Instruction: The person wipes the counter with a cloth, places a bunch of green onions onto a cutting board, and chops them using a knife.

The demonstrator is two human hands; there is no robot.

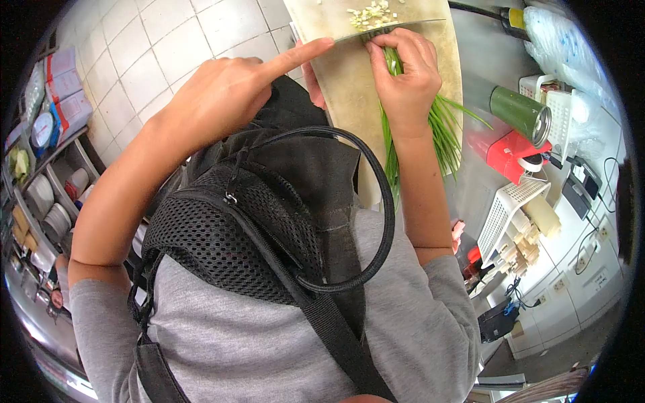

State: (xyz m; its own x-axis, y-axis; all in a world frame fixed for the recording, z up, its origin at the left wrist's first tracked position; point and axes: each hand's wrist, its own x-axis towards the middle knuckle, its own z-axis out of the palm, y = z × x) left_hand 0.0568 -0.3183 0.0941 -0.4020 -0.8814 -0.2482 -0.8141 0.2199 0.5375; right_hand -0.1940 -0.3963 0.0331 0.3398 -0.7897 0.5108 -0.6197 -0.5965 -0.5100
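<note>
My left hand (235, 84) is closed around a knife (420, 24), its handle hidden, with the index finger stretched along the back of the blade. The thin blade lies across the cutting board (349, 80). My right hand (406, 70) pinches a bunch of spring onions (440, 138), its fingertips close beside the blade. Long green leaves trail under my right wrist toward my body. Chopped pale spring onion pieces (373, 15) are scattered on the board beyond the knife.
Right of the board, a green cylinder (514, 111) lies near a red box (507, 154) and a white basket (504, 211). Clear plastic bags (571, 50) sit at the upper right. Shelves with stacked bowls (57, 221) stand left. A black mesh bag (235, 235) hangs on my chest.
</note>
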